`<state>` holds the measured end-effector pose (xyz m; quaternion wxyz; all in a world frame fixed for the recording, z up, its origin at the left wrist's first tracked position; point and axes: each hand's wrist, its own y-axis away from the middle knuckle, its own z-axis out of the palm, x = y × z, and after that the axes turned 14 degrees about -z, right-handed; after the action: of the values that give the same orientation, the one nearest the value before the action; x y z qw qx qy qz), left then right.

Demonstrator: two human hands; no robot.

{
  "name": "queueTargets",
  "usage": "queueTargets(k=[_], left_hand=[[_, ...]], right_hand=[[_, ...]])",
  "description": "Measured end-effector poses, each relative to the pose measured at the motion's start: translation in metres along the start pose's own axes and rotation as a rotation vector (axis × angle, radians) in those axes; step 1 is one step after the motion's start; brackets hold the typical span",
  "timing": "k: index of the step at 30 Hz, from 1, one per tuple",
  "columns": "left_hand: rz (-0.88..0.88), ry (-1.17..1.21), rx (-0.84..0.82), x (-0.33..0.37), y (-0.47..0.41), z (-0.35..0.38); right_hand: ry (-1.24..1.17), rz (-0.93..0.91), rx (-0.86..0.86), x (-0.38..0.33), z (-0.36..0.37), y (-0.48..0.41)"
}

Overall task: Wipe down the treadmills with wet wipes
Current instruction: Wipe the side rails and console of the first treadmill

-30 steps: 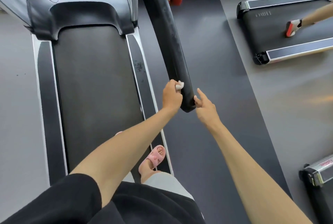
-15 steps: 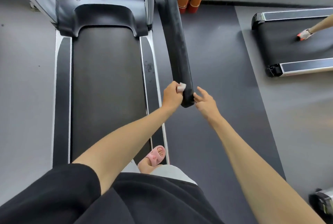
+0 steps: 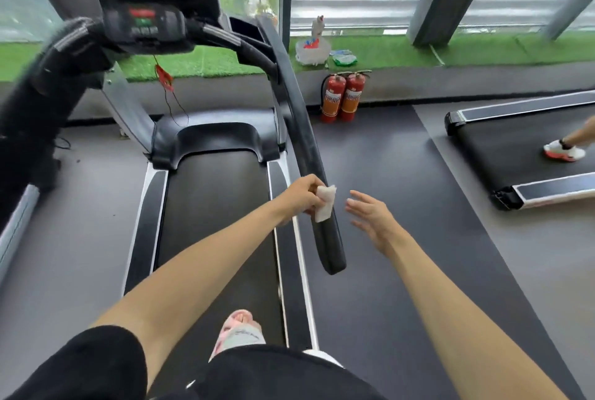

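I stand on a black treadmill (image 3: 215,206), whose console (image 3: 145,22) is at upper left. Its right handrail (image 3: 306,142) is a long black padded bar that slants down toward me. My left hand (image 3: 299,196) grips a white wet wipe (image 3: 325,203) against the bar's left side, a little above its lower end. Just right of the bar, my right hand (image 3: 370,216) hovers with fingers spread, holding nothing and apart from the rail.
Two red fire extinguishers (image 3: 344,96) stand by the wall ahead. A plastic tub (image 3: 312,51) and packets sit on the green ledge. A second treadmill (image 3: 521,154) at right has another person's shoe (image 3: 563,151) on it. Dark floor mat lies between.
My head has tilted up, bringing the console and window into view. The left hand has slid the wipe up the handrail from its tip. My right hand has opened wider and drawn away.
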<state>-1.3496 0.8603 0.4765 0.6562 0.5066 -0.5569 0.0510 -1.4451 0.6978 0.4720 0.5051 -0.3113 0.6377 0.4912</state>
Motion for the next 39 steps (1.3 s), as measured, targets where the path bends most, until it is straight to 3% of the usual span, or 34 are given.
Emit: queueTargets(k=[4, 9, 12, 18, 22, 25, 29, 34, 36, 39], left_hand=[[-0.015, -0.071, -0.106, 0.033, -0.015, -0.011], [-0.018, -0.122, -0.112, 0.067, -0.056, -0.035], [0.002, -0.124, -0.108, 0.086, -0.094, -0.064], [0.123, -0.222, 0.091, 0.126, -0.189, -0.143], [0.182, -0.413, 0.161, 0.158, -0.25, -0.208], [0.23, -0.581, 0.328, 0.185, -0.293, -0.253], [0.393, -0.818, 0.497, 0.223, -0.348, -0.295], [0.608, -1.045, 0.624, 0.24, -0.394, -0.31], [0.584, -1.162, 0.61, 0.241, -0.401, -0.309], [0.423, -1.14, 0.536, 0.235, -0.403, -0.305]], right_hand=[[0.129, -0.147, -0.17, -0.04, 0.015, -0.023], [0.295, -0.222, -0.014, -0.053, 0.019, -0.072], [0.202, -0.184, 0.082, -0.061, 0.028, -0.116], [0.069, -0.124, 0.125, -0.081, 0.068, -0.231], [0.231, -0.212, 0.185, -0.097, 0.103, -0.315], [0.399, -0.31, 0.184, -0.113, 0.127, -0.377], [0.582, -0.375, 0.132, -0.133, 0.154, -0.444], [0.704, -0.425, 0.23, -0.145, 0.172, -0.499], [0.788, -0.461, 0.198, -0.146, 0.174, -0.514], [0.918, -0.485, 0.152, -0.145, 0.176, -0.528]])
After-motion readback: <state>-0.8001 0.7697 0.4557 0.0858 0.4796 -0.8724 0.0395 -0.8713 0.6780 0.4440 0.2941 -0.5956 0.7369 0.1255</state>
